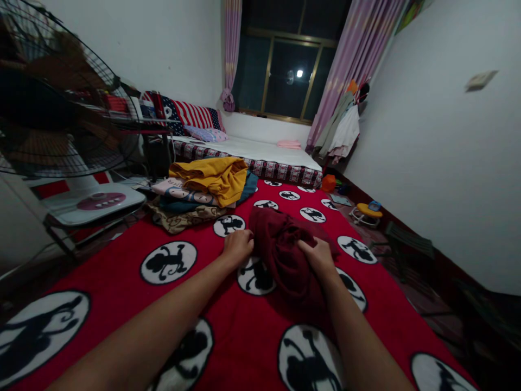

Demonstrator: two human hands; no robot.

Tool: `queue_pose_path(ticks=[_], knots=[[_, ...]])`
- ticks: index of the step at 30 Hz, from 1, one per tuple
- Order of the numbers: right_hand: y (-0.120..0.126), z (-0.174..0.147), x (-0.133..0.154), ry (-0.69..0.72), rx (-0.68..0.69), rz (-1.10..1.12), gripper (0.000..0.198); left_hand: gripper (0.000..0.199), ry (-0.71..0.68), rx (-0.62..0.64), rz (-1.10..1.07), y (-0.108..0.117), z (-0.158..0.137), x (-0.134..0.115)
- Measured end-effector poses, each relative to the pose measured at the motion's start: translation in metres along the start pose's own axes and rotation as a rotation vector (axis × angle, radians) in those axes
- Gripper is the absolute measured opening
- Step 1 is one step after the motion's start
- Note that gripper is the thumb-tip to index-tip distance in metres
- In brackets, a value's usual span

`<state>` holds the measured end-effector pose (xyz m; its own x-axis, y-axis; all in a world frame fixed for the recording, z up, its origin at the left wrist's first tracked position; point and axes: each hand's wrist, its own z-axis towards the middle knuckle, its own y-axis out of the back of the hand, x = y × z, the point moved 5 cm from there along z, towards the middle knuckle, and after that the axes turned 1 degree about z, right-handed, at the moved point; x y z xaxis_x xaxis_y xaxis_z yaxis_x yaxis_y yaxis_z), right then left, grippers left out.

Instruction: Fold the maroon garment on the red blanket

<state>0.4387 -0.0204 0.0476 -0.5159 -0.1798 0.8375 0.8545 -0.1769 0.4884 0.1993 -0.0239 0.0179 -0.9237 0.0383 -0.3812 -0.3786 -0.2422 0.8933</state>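
A crumpled dark red garment (285,260) lies bunched on the red blanket (228,331), which is patterned with white circles and black monkey figures. My left hand (238,247) is closed at the garment's left edge, its fingers gripping the cloth there. On the other side, my right hand (316,254) pinches the gathered fabric near the middle. What kind of garment it is does not show. Beyond my left hand sits a pile of clothes, with a mustard yellow garment (220,176) on top and a brown patterned one (183,219) at the bottom.
A large fan (52,108) stands close on the left, by a white chair-like seat (93,203). A second bed (260,145) is beneath the window. Along the right wall are a yellow stool (368,210), a dark folding stool (409,239) and hanging clothes (344,130).
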Motion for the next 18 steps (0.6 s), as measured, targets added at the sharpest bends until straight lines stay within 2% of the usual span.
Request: queue_pose_path(ticks=[2, 5, 7, 8, 9, 11, 13, 14, 16, 18], knots=[[0.002, -0.009, 0.006, -0.053, -0.061, 0.230, 0.039, 0.022, -0.060, 0.039, -0.036, 0.007, 0.009, -0.003], [0.007, -0.030, 0.023, -0.039, -0.308, 0.425, 0.044, 0.021, -0.167, 0.048, -0.109, 0.034, 0.041, -0.025], [0.008, -0.045, 0.038, 0.050, -0.480, 0.442, 0.049, 0.026, -0.232, -0.031, -0.193, 0.062, 0.075, -0.047], [0.006, -0.050, 0.046, 0.110, -0.510, 0.423, 0.053, 0.027, -0.280, -0.142, -0.308, 0.079, 0.093, -0.059], [0.001, -0.052, 0.051, 0.172, -0.486, 0.402, 0.060, 0.030, -0.307, -0.221, -0.421, 0.092, 0.111, -0.068], [-0.014, -0.048, 0.055, 0.276, -0.300, 0.370, 0.072, 0.040, -0.258, -0.261, -0.563, 0.103, 0.141, -0.076], [-0.030, -0.037, 0.044, 0.300, -0.092, 0.344, 0.070, 0.054, -0.156, -0.241, -0.602, 0.095, 0.154, -0.072], [-0.035, -0.030, 0.034, 0.273, -0.031, 0.323, 0.065, 0.059, -0.102, -0.222, -0.589, 0.086, 0.153, -0.066], [-0.037, -0.015, 0.011, 0.187, 0.006, 0.289, 0.053, 0.061, -0.048, -0.173, -0.523, 0.060, 0.135, -0.052], [-0.031, -0.006, -0.006, 0.139, -0.050, 0.281, 0.044, 0.061, -0.128, -0.112, -0.432, 0.034, 0.106, -0.041]])
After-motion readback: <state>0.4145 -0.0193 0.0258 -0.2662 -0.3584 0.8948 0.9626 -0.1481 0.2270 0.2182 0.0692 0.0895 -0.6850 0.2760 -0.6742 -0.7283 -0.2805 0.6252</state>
